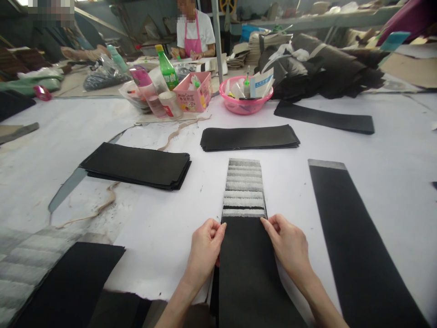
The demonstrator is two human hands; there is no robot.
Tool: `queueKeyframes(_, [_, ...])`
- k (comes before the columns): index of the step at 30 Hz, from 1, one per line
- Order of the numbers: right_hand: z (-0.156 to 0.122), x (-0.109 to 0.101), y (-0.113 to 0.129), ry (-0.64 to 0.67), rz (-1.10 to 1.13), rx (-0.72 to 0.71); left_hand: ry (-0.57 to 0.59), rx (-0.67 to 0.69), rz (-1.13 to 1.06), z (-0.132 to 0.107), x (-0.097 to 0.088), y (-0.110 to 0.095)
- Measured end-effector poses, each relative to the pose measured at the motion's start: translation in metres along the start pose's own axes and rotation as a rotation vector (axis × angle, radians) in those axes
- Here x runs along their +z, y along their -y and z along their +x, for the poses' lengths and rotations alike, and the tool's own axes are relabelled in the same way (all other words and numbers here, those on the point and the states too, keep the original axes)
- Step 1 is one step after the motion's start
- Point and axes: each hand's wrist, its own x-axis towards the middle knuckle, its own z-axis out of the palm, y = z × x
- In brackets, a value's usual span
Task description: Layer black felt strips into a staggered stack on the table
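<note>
A long black sheet [249, 269] runs toward me in the middle of the table. My left hand [207, 243] pinches its far left corner, and my right hand [287, 241] pinches the far right corner. Just beyond that edge lies a stack of overlapping strips [244, 182] with whitish, streaked end bands showing. Right of my right hand, a second long black strip [355, 237] lies flat, with a grey band across its far end. What lies beneath the held sheet is mostly hidden.
Stacks of black pieces lie ahead, one at left [139, 165] and one at centre [250, 137]. Farther back stand a pink basin [246, 105], a pink box [193, 98] and a green bottle [167, 68]. Banded black sheets [68, 282] lie near left. A person in a pink apron [193, 38] works behind.
</note>
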Motion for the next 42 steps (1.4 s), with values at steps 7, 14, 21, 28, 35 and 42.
queueKeyframes(7, [0.0015,-0.0008,0.0000,0.022,0.006,0.018,0.000,-0.005,0.016,0.0002,0.0004,0.0003])
queueKeyframes(14, [0.0018,-0.0011,0.0011,0.026,-0.003,0.036,0.001,0.007,0.027,-0.0003,0.0000,-0.0004])
queueKeyframes(21, [0.0029,-0.0010,0.0008,0.026,0.004,0.028,-0.004,-0.011,-0.005,-0.0008,0.0008,-0.0019])
queueKeyframes(28, [0.0026,-0.0017,0.0011,0.022,0.002,0.017,-0.013,-0.041,-0.006,-0.0014,0.0017,-0.0014])
queueKeyframes(35, [0.0057,-0.0001,-0.0022,0.038,-0.060,0.030,-0.019,-0.040,-0.018,-0.0004,0.0024,-0.0030])
queueKeyframes(42, [0.0062,0.0008,-0.0031,0.003,-0.086,-0.005,-0.022,-0.055,-0.002,0.0008,0.0019,-0.0041])
